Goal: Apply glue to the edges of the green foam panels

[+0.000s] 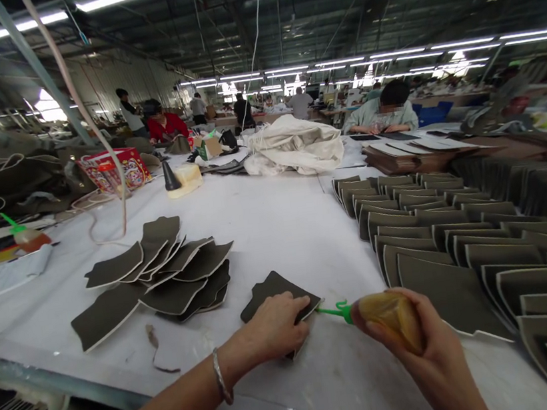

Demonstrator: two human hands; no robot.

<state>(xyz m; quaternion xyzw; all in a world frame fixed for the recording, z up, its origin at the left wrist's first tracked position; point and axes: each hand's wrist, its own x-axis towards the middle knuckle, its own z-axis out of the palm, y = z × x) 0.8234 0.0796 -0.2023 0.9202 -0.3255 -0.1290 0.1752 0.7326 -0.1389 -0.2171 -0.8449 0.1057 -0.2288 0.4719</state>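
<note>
My left hand (275, 326) rests on a dark olive-grey panel (275, 285) near the table's front edge, fingers curled over its right side. My right hand (426, 346) is wrapped round a soft translucent glue bottle (389, 314) with amber contents. Its green nozzle (335, 311) points left, the tip at the right corner of the panel beside my left fingers. A loose pile of similar panels (170, 265) with pale edges lies to the left. Many more panels (439, 277) stand in overlapping, curved rows on the right.
The white tabletop (275, 218) holds a dark scrap (155, 348) at front left. Another green-tipped bottle (28, 236) lies at far left. A cream container (183, 178), a red patterned box (115, 171) and a white cloth bundle (295, 143) stand behind. A co-worker (382, 110) sits across.
</note>
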